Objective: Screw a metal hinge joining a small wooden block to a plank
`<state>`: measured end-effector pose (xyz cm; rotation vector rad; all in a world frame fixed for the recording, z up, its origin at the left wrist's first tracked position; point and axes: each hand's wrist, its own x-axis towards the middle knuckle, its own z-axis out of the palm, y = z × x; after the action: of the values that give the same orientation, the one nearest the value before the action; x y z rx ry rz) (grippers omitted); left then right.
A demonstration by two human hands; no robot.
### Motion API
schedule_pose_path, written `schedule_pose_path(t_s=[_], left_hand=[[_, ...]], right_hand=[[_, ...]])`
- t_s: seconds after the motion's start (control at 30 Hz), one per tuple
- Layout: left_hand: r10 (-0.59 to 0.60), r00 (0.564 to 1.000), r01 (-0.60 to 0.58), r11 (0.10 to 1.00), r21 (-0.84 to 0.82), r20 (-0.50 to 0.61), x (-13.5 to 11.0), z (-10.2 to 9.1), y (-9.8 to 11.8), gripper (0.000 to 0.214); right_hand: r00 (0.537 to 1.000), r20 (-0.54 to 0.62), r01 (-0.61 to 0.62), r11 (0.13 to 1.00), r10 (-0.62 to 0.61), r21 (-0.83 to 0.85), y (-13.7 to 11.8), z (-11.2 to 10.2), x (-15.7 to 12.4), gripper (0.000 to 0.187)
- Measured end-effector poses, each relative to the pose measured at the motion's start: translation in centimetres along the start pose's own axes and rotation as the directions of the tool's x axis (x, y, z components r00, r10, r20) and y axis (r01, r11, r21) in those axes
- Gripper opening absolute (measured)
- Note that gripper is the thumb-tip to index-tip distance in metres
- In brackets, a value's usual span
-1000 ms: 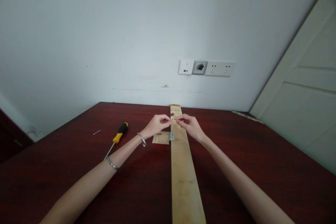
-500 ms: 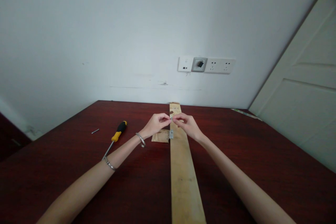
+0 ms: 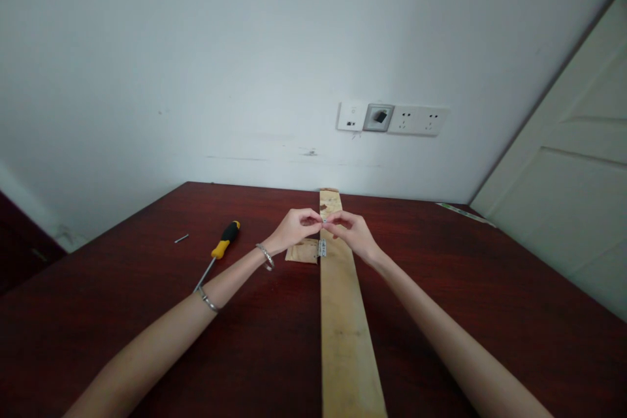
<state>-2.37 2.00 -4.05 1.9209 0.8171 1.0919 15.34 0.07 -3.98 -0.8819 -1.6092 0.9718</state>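
Note:
A long pale wooden plank lies lengthwise on the dark red table. A small wooden piece sits against its left edge, with a metal hinge between the two. Above the hinge my left hand and my right hand meet fingertip to fingertip. Both pinch something tiny and silvery that I cannot make out. My left forearm wears two thin bracelets.
A screwdriver with a yellow and black handle lies left of my left arm. Farther left, a small screw rests on the table. Sockets and a switch sit on the white wall behind. A white door stands at right.
My hands stay pinched together over the hinge, with only slight finger movement. The view has shifted a little.

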Motion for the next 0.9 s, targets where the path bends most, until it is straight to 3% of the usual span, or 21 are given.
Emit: schedule_pose_path(t_s=[0.1,0.2,0.33,0.43,0.57,0.9], left_hand=[[-0.001,0.998,0.000,1.000,0.013,0.059,0.2,-0.4,-0.2,0.020],[-0.023,0.985,-0.008,0.984,0.178,0.172,0.3,-1.3,-0.5,0.026],[-0.131,0.938,-0.075,0.826,0.559,0.320,0.0,-2.3,-1.5,0.050],[-0.253,0.882,-0.102,0.720,0.686,0.398,-0.4,-2.3,-2.3,0.075],[-0.341,0.839,-0.115,0.650,0.751,0.424,-0.6,-2.0,-2.9,0.088],[-0.318,0.839,-0.129,0.671,0.730,0.441,-0.6,-2.1,-3.2,0.073]], right_hand=[[1.000,0.006,-0.022,1.000,0.022,0.022,0.1,-0.1,0.0,0.025],[0.999,-0.010,-0.035,0.999,0.036,0.041,0.5,-0.3,0.1,0.025],[0.997,-0.038,-0.060,0.997,0.062,0.042,1.4,-0.7,0.2,0.025],[0.995,-0.053,-0.078,0.996,0.080,0.040,1.9,-0.9,0.2,0.026],[0.995,-0.057,-0.079,0.997,0.079,0.019,2.2,-1.1,0.3,0.026],[0.995,-0.069,-0.071,0.997,0.068,-0.029,2.8,-1.1,0.3,0.029]])
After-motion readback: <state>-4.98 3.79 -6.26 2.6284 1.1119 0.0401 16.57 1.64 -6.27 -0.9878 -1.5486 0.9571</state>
